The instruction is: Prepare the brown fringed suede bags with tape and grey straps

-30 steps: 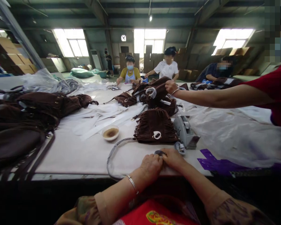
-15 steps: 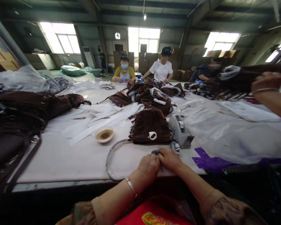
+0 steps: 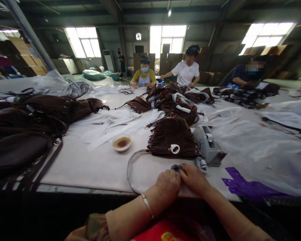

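A brown fringed bag (image 3: 172, 136) lies on the white table (image 3: 90, 164) just beyond my hands. Its wrapped strap (image 3: 129, 167) loops out to the left and back toward me. My left hand (image 3: 167, 185) and my right hand (image 3: 195, 178) meet at the table's front edge, fingers pinched together on the dark strap end (image 3: 176, 167). A silver bracelet sits on my left wrist.
A grey tape dispenser (image 3: 208, 144) stands right of the bag, a small bowl (image 3: 121, 142) with brown contents left of it. More brown bags (image 3: 177, 100) pile mid-table and at left (image 3: 35, 117). Purple tape (image 3: 248, 187) and clear plastic sheets (image 3: 256, 147) lie right. Other people sit at the far side.
The co-worker's arm that reached over the table from the right has left the view, carrying a brown bag away. My hands stay together on the strap end.
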Demonstrator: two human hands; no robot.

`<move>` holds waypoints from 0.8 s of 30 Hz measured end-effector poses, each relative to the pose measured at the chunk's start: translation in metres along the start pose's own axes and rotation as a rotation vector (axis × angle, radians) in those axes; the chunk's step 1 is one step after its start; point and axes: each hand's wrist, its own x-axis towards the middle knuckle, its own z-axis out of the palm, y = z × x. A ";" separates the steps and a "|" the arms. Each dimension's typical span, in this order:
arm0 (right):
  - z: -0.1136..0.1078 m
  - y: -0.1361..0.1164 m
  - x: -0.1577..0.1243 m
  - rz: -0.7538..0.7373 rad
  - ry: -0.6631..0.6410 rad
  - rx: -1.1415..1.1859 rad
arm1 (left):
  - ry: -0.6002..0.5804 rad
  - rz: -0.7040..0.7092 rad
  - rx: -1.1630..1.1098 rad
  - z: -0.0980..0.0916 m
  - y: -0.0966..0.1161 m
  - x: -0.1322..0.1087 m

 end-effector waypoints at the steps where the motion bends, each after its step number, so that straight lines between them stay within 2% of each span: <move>1: -0.003 0.000 0.002 -0.065 -0.029 0.008 | -0.026 0.030 -0.014 -0.005 -0.005 -0.004; 5: -0.018 0.002 0.011 -0.289 -0.169 0.011 | -0.074 0.125 0.002 -0.020 -0.028 -0.017; 7: -0.019 0.000 0.012 -0.293 -0.162 -0.012 | -0.072 0.128 0.015 -0.019 -0.030 -0.014; 9: -0.016 -0.003 0.008 -0.156 -0.081 -0.023 | -0.051 0.109 0.021 -0.013 -0.023 -0.006; 12: -0.007 -0.008 -0.001 0.142 0.041 -0.014 | -0.008 0.058 0.020 -0.002 -0.006 0.008; 14: -0.005 -0.009 -0.003 0.197 0.049 -0.030 | -0.009 0.033 0.007 0.000 0.000 0.013; 16: -0.009 -0.008 0.000 0.111 0.015 -0.065 | -0.040 0.028 -0.009 -0.004 -0.003 0.011; 21: -0.033 -0.004 0.014 -0.278 -0.146 -0.134 | -0.146 0.063 0.017 -0.019 -0.030 0.007; 22: -0.036 -0.004 0.015 -0.284 -0.147 -0.146 | -0.160 0.070 0.023 -0.018 -0.033 0.010; 24: -0.037 -0.009 0.014 -0.151 -0.085 -0.152 | -0.153 0.048 0.026 -0.011 -0.030 0.018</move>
